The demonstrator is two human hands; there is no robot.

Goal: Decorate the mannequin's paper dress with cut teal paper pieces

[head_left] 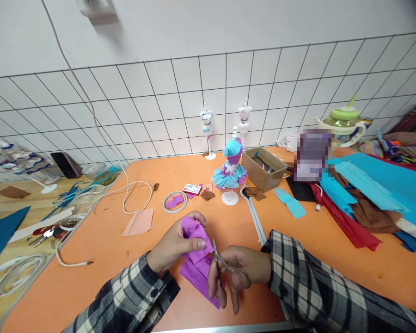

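Note:
Purple fabric [194, 253] is pinched between the thumb and fingers of my left hand [176, 243], and its lower part hangs toward the table. My right hand [234, 273] has its fingers in the loops of small metal scissors [222, 262]. The scissor blades are parted and point up, right at the fabric's right edge; whether they touch it I cannot tell. Beyond both hands a miniature dress form [230, 159] wears a turquoise and purple ruffled dress on a white round base. Two more small dress forms, one of them a patterned bust [207, 122], stand behind it.
A cardboard box [263, 169] sits right of the dressed form. Fabric pieces, including red cloth [343, 222] and brown cloth [374, 210], cover the right side near a blurred phone [313, 155]. A white cable [125, 194], a tape ring [175, 202] and a peach scrap [139, 222] lie left.

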